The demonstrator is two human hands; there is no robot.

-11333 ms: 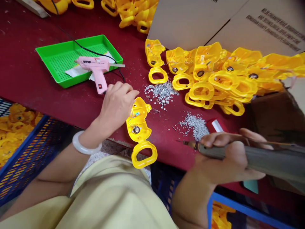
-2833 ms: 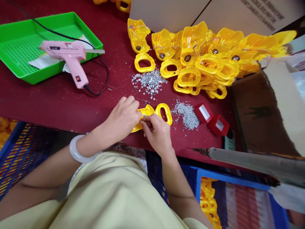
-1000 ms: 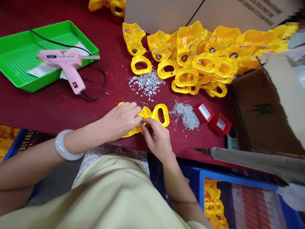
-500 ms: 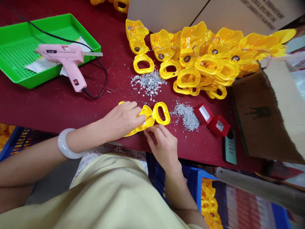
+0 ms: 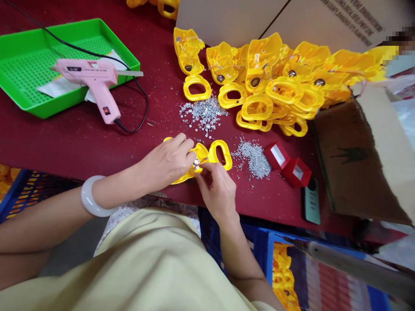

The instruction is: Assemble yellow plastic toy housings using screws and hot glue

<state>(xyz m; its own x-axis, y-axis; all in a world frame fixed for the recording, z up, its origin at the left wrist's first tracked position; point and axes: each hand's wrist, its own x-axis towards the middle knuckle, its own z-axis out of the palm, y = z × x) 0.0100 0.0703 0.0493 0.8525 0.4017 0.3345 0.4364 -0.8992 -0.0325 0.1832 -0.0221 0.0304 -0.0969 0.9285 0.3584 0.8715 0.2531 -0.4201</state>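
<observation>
A yellow plastic shell half [image 5: 201, 152] with a ring-shaped handle lies at the front edge of the red table. My left hand [image 5: 170, 162] is closed over its left part, the fingers curled down into the shell. From the right, my right hand [image 5: 218, 185] reaches to its lower edge with thumb and fingers pinched together; what is in the pinch is too small to make out. Between the two hands a round metal disc [image 5: 196, 162] shows inside the shell. Much of the shell is hidden beneath my hands.
Beyond lie silver washer-like pieces [image 5: 205, 114] and yellow shells [image 5: 264, 56] with wires. Small screws [image 5: 254, 157], red boxes [image 5: 296, 172] and a phone [image 5: 311, 201] are to the right, beside a cardboard box [image 5: 359, 160]. A pink glue gun [image 5: 94, 82] leans on a green tray [image 5: 42, 108].
My right hand has moved slightly up, its fingertips now over the shell near the disc. My left hand has lifted a little, and the disc has come into sight.
</observation>
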